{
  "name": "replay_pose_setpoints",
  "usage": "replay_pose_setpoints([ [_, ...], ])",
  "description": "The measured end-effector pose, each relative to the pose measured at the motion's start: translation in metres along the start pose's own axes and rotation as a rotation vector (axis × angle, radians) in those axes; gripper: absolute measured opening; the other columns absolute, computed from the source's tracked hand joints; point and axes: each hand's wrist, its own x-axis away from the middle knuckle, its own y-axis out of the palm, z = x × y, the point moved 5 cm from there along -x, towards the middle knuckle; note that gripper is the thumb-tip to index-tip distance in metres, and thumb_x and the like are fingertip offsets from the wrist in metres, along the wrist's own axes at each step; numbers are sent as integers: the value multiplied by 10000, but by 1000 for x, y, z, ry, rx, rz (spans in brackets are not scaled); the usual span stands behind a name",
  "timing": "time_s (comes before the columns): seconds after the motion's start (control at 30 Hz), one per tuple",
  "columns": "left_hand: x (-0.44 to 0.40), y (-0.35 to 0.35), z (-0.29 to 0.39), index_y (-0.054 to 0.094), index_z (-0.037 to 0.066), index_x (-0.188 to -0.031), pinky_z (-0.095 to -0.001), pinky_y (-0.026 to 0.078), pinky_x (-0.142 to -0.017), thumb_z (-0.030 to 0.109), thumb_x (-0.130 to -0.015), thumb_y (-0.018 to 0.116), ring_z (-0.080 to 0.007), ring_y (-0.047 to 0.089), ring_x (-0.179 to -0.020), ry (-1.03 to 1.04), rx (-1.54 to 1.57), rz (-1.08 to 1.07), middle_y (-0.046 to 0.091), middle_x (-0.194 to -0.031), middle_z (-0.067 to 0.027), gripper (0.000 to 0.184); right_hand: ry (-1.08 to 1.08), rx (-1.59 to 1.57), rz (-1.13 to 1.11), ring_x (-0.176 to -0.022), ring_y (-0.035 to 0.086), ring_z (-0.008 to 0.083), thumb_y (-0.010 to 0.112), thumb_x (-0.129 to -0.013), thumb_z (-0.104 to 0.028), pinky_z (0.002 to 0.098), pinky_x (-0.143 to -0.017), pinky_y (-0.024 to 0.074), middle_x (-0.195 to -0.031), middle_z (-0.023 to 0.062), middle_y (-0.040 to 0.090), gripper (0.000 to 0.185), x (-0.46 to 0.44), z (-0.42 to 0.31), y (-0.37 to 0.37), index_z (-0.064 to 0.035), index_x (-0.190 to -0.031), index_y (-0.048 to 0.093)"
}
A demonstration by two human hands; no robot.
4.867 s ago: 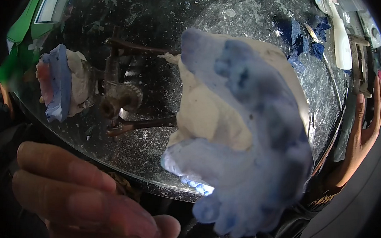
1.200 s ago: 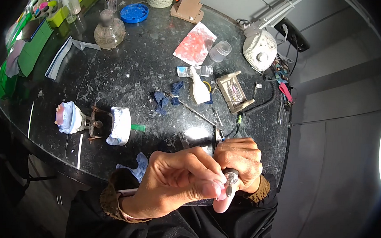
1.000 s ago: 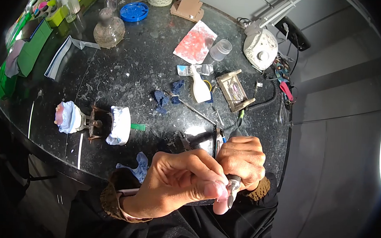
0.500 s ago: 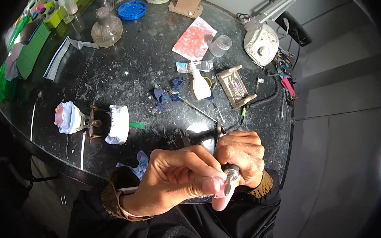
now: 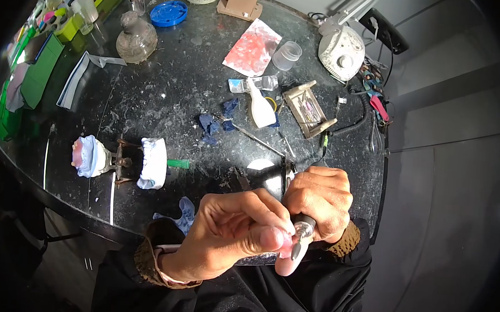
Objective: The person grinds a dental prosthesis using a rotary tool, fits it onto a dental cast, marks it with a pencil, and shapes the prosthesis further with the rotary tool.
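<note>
Between the thumb and fingers of my left hand [image 5: 235, 231] is a small pink piece [image 5: 286, 247], mostly covered by the fingertips. My right hand [image 5: 319, 202] is wrapped round a rotary handpiece [image 5: 304, 225], whose pointed grey bur [image 5: 296, 251] sits close beside the pink piece. Whether bur and piece touch is too small to tell. My right thumb reaches below the bur. Left of my hands, a hinged metal frame [image 5: 123, 162] lies between a blue-and-white cast with pink material [image 5: 91, 156] and a white dental cast [image 5: 153, 163].
A blue curved piece [image 5: 184, 215] lies by my left wrist. Beyond my hands are a white bottle [image 5: 261, 108], a tool holder [image 5: 308, 111], blue scraps [image 5: 209, 125] and a red-stained sheet [image 5: 252, 47]. A glass flask [image 5: 136, 40] and white control unit [image 5: 341, 53] stand farther back.
Since about five seconds ago, the blue-and-beige cast close to the camera has left that position, and both hands came together with the piece and handpiece. Lately the handpiece has shifted slightly.
</note>
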Motion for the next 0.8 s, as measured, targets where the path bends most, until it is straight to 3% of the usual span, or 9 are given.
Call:
replay_pose_setpoints([
  [0.27, 1, -2, -5, 585, -48, -940, -298, 532, -703, 8, -873, 594, -186, 644, -771, -31, 34, 21, 614, -908, -143, 88, -132, 133, 55, -439, 471, 136, 626, -514, -308, 263, -381, 304, -584, 18, 482, 277, 1, -6, -4, -89, -619, 492],
  [0.4, 0, 0, 0, 596, -43, -907, -297, 532, -711, -6, -853, 609, -185, 631, -786, -15, -30, 31, 592, -906, -143, 67, -21, 125, 44, -435, 468, 134, 629, -521, -327, 256, -384, 297, -586, 18, 483, 290, 0, -4, -6, -90, -617, 491],
  [0.47, 0, 5, 4, 602, -33, -850, -292, 527, -735, 9, -829, 637, -177, 602, -801, -53, -45, 58, 564, -907, -150, 59, -73, 138, 40, -436, 470, 134, 630, -534, -356, 254, -384, 297, -586, 15, 486, 309, 0, -5, -5, -93, -615, 491],
  [0.57, -1, 2, 3, 619, -47, -924, -299, 543, -713, -92, -824, 602, -182, 642, -814, 13, -28, -39, 589, -932, -135, 110, -120, 131, 36, -446, 481, 134, 639, -550, -403, 251, -386, 299, -593, 14, 492, 345, 1, -4, -6, -98, -627, 499],
  [0.8, 0, 0, 7, 632, -33, -922, -294, 557, -712, -101, -815, 603, -175, 643, -796, 28, -159, -29, 588, -944, -133, 130, 12, 31, -51, -474, 512, 147, 661, -515, -415, 260, -397, 344, -620, 18, 510, 378, -4, 0, -4, -98, -654, 510],
])
